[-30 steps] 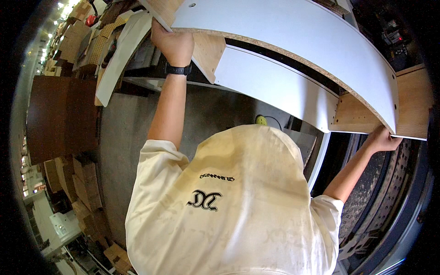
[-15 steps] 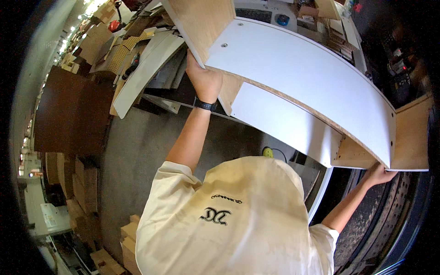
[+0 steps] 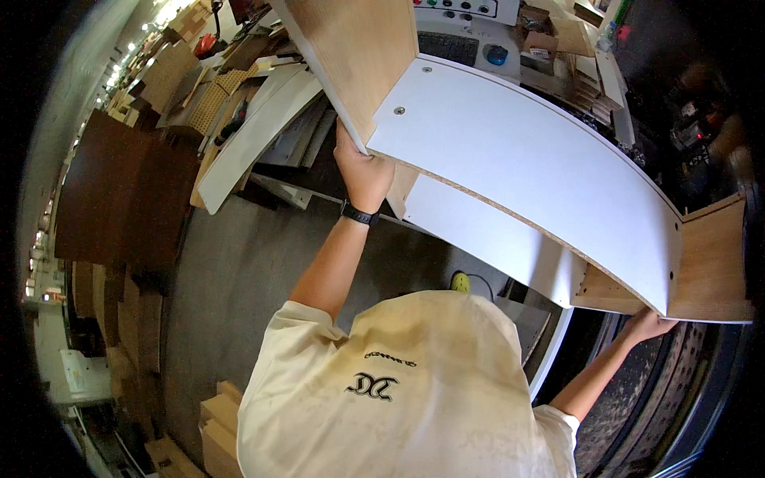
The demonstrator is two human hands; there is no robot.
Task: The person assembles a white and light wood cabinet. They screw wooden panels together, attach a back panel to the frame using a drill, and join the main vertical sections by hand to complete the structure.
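Note:
My left hand (image 3: 366,179), with a black band at its wrist, grips the lower left corner of a shelf unit (image 3: 518,167). The unit has a white board across the middle and wood-grain panels at both ends. Two round metal fittings sit near the board's left end, and dark holes show near its right end. My right hand (image 3: 647,325) is closed under the lower right corner, its fingers partly hidden by the unit. Below the board lies a second white surface (image 3: 494,227); whether it belongs to the same unit I cannot tell.
Beyond the unit are a keyboard (image 3: 448,48), a small blue object (image 3: 496,55) and a panel of buttons (image 3: 458,8). Curved white boards (image 3: 255,143) lie at the left, near a large dark brown panel (image 3: 119,191). Dark machine rails (image 3: 661,398) run at the right.
The shelf unit and both my hands sit lower in the picture, and the view has shifted slightly too. More of the button panel shows at the top. Both hands keep their hold.

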